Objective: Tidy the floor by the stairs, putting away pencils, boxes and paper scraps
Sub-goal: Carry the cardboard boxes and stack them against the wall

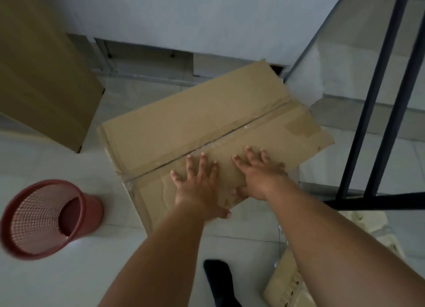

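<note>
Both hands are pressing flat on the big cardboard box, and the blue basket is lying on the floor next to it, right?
Nearly. In the head view the basket is red, not blue. Both the left hand and right hand do press flat on the cardboard box.

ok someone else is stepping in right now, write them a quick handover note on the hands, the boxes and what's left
Left hand: flat, fingers spread, on the near flap of the big cardboard box, thumb at its near edge.
Right hand: flat on the same flap, thumb under its edge.
The box lies on the floor at the foot of the stairs, its taped seam running across the top.
A second cardboard box stands to the left; flattened cardboard lies near right.
The red mesh bin is at the left, with no contents visible.
Done: cannot tell. No pencils or paper scraps in view.
Left: put the boxes away.
</note>
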